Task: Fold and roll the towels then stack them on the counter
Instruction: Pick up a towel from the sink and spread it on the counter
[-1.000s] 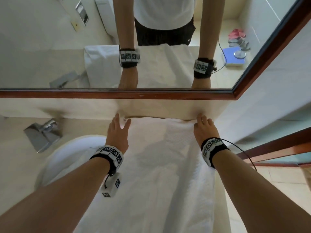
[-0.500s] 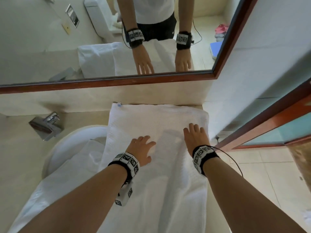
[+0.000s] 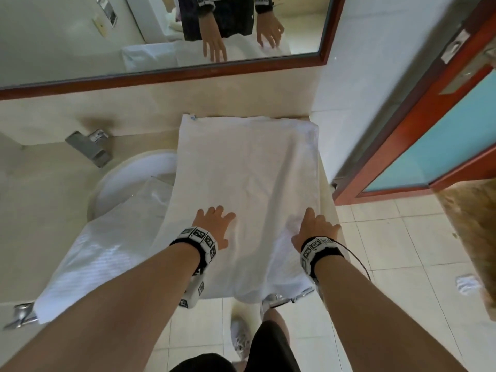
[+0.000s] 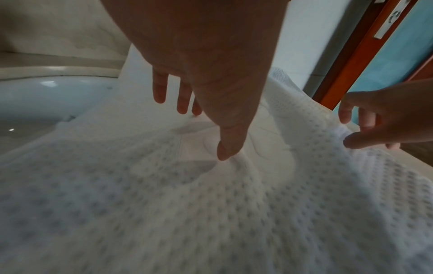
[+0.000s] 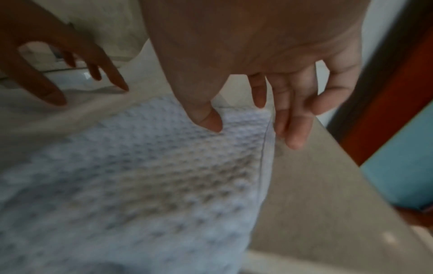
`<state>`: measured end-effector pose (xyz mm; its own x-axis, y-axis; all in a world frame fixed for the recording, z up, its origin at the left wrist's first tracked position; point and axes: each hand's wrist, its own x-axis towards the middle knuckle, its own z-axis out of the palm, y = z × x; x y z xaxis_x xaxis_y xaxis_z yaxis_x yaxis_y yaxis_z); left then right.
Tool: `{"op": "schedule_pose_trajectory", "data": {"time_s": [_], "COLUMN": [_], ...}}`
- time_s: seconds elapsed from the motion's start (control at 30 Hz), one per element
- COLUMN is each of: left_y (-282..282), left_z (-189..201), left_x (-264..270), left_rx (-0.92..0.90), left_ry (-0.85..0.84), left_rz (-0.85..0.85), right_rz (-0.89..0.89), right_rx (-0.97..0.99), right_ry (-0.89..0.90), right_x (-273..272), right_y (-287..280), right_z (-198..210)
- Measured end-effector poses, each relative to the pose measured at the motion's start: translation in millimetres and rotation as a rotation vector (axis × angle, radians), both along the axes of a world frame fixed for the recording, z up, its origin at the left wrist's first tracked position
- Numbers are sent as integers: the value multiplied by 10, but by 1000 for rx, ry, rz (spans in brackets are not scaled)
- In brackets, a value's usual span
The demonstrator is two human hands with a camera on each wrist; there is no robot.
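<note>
A white waffle-weave towel point(image 3: 247, 167) lies lengthwise on the beige counter point(image 3: 40, 197), from the back wall to the front edge, where its near end hangs over. My left hand point(image 3: 214, 224) rests flat on its near left part, with straight fingers point(image 4: 159, 92) and the thumb tip touching the cloth point(image 4: 211, 213). My right hand point(image 3: 316, 226) is at the towel's near right edge. Its thumb sits on the weave point(image 5: 140, 176) and its relaxed fingers point(image 5: 293, 137) reach down beside the hem onto the bare counter point(image 5: 316, 185).
A second white towel point(image 3: 99, 251) drapes over the sink point(image 3: 128, 178) and the counter's front on the left. A chrome faucet point(image 3: 88, 146) stands behind the sink. A framed mirror point(image 3: 161, 36) backs the counter. A red-framed door point(image 3: 429, 130) is at the right.
Both hands have slid along the towel from its far end at the wall back to its near end. The towel now lies smoother and flatter.
</note>
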<state>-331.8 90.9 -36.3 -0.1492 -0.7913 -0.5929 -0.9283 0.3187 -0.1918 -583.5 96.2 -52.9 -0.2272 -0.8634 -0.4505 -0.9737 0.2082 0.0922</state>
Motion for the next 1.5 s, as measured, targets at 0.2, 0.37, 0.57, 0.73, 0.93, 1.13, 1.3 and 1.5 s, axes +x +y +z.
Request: {"op": "schedule_pose_trajectory", "data": {"time_s": [0.2, 0.37, 0.57, 0.73, 0.93, 1.13, 1.3, 1.5], "left_y": [360, 488, 591, 583, 544, 627, 703, 686], "left_z": [-77, -117, -116, -128, -139, -239, -277, -248], "left_x": [-71, -116, -407, -355, -138, -83, -154, -223], "left_rx": [10, 12, 61, 94, 133, 161, 146, 151], "left_ry": [40, 53, 85, 76, 107, 192, 201, 132], "left_rz": [91, 59, 88, 119, 235, 358, 411, 429], "right_rz": [-239, -134, -32, -155, -284, -486, -564, -516], "right_rx": [-31, -88, -149, -113, -144, -203, -93, -197], "right_ry": [-193, -152, -71, -167, -242, -431, -795, -823], "right_x": [115, -348, -806, -713, -590, -538, -480, -620], "right_y": [283, 242, -116, 24, 497, 963, 1210, 1263], "right_z": [-145, -27, 152, -6, -99, -172, -220, 7]}}
